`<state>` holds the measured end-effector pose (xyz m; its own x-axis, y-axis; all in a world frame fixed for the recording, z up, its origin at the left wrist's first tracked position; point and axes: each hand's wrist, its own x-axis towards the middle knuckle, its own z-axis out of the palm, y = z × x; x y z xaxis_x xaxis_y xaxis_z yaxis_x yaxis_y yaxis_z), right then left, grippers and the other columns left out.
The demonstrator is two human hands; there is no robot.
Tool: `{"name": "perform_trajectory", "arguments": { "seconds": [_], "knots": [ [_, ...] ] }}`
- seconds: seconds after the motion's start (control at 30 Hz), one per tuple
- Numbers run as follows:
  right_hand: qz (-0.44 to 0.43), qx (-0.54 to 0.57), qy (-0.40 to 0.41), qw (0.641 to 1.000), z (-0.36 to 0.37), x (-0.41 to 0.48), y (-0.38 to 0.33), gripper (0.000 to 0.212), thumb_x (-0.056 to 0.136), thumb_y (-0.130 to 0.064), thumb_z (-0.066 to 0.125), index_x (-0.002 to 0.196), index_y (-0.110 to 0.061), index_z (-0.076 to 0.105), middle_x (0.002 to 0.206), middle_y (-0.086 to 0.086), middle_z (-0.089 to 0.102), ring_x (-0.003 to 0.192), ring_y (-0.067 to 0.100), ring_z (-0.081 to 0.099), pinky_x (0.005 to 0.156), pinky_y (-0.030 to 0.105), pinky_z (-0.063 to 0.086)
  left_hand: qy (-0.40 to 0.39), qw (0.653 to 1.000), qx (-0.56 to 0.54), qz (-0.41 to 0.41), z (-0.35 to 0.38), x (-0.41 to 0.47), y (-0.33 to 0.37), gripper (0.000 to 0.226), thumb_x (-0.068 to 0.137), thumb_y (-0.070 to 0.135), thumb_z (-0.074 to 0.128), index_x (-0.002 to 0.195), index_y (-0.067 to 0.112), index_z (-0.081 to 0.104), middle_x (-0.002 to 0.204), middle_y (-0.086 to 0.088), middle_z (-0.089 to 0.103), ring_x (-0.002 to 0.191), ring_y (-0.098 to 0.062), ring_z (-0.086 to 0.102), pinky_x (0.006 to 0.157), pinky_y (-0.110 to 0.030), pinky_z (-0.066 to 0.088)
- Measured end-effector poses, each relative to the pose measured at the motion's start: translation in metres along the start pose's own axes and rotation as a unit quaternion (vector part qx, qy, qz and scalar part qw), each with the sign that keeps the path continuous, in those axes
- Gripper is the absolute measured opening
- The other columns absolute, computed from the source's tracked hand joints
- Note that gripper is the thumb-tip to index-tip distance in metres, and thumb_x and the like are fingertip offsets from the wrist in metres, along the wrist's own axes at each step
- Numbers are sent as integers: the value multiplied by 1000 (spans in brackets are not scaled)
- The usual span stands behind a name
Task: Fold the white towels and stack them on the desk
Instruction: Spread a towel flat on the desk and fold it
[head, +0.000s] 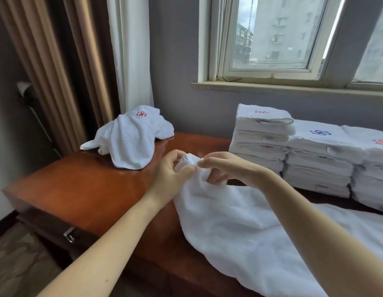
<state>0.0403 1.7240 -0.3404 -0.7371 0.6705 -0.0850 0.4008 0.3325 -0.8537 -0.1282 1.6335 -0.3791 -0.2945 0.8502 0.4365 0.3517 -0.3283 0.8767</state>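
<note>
A large white towel (239, 228) lies spread over the right half of the brown wooden desk (85, 189), its far corner bunched up. My left hand (171, 170) and my right hand (224, 168) both pinch that raised corner, close together above the desk's middle. A crumpled heap of unfolded white towels (130, 138) with a red emblem sits at the desk's back left corner. Three stacks of folded white towels stand at the back right: a tall one (261, 138), a middle one with a blue emblem (321, 159) and one cut off by the right edge (372, 168).
The desk's left edge drops to the floor, with a drawer handle (68, 235) on its front. Brown and white curtains (79, 61) hang behind the heap. A grey wall and a window sill (272, 86) run behind the stacks.
</note>
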Motion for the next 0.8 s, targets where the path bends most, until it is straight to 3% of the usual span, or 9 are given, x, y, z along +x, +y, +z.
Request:
{"name": "perform_trajectory", "arguments": {
  "seconds": [0.07, 0.1, 0.17, 0.23, 0.3, 0.5, 0.6, 0.7, 0.8],
  "knots": [
    [-35, 14, -9, 999, -7, -12, -13, 56, 72, -59, 71, 100, -11, 66, 78, -1, 54, 67, 9, 55, 64, 23, 48, -8, 1000, -10, 18, 2, 3, 25, 29, 67, 47, 72, 81, 22, 64, 71, 16, 63, 69, 2, 57, 62, -12, 46],
    [-59, 24, -10, 998, -10, -18, -20, 53, 76, -54, 72, 104, -9, 65, 79, 1, 50, 65, 8, 49, 60, 22, 41, -14, 1000, -20, 18, 2, 4, 36, 33, 68, 49, 72, 85, 22, 67, 75, 13, 66, 72, 0, 60, 65, -13, 47],
    [-102, 46, -1, 994, -20, -29, -30, 29, 83, -33, 72, 110, -20, 69, 86, 3, 62, 74, 11, 57, 62, 22, 43, -16, 999, -51, 7, 2, 7, 55, 25, 76, 43, 72, 89, 22, 71, 81, 9, 71, 78, -2, 64, 70, -15, 49],
    [-129, 76, 25, 988, -30, -38, -39, 27, 83, -16, 70, 109, -26, 71, 102, 15, 70, 90, 28, 68, 74, 36, 50, -11, 998, -67, 16, -1, 8, 70, 14, 83, 34, 71, 89, 22, 73, 83, 6, 73, 80, -4, 66, 72, -16, 50],
    [-140, 66, 75, 985, -37, -43, -49, 26, 79, -17, 69, 102, -27, 72, 100, 19, 70, 86, 32, 68, 73, 46, 47, -25, 997, -56, 42, -2, 7, 82, 10, 85, 29, 71, 90, 22, 74, 84, 5, 74, 81, -4, 66, 72, -14, 50],
    [-194, 116, 190, 955, -35, -49, -64, 23, 82, 0, 66, 86, -22, 69, 83, 2, 66, 71, 15, 61, 66, 31, 47, -16, 998, -15, 58, 7, -2, 93, 8, 91, 22, 69, 95, 25, 75, 88, -9, 75, 79, -8, 65, 71, -17, 50],
    [-204, 89, 145, 964, -36, -61, -65, 22, 86, -2, 65, 103, -17, 69, 89, -9, 71, 75, 1, 65, 61, 14, 47, 13, 998, 3, 67, 10, -1, 95, 10, 93, 18, 68, 100, 17, 75, 80, -4, 74, 73, -6, 63, 67, -16, 48],
    [-203, -2, 151, 967, -36, -69, -62, 38, 82, -6, 76, 117, -16, 68, 108, -1, 69, 101, 2, 60, 81, 15, 48, 3, 998, 11, 68, 18, 0, 103, 11, 94, 20, 66, 101, 17, 74, 84, 1, 76, 77, -8, 69, 71, -18, 53],
    [-224, 21, 229, 947, -41, -78, -62, 34, 79, -3, 78, 112, -13, 71, 94, 5, 65, 83, 3, 58, 70, 13, 46, -11, 997, 28, 76, 23, 0, 110, 10, 94, 23, 67, 102, 21, 71, 80, 7, 74, 75, -4, 67, 66, -15, 49]
  ]
}}
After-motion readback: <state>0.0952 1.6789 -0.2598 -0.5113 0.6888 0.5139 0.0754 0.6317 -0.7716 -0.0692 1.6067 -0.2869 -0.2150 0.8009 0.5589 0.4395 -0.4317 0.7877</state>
